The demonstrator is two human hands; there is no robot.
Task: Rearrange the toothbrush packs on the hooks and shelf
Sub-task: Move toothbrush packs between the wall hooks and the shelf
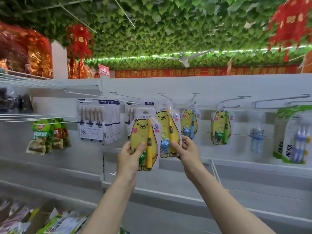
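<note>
While the white back panel spreads behind its wire hooks, a blue-brush pack and a green-brush pack hang to the right, with white six-brush packs to the left. Nearer me, the left hand grips a green-frog pack off any hook, thumb on its face and fingers curled behind. The right hand pinches the lower edge of the blue-frog pack just beside it, whose top reaches a hook; hung or not, I cannot tell.
</note>
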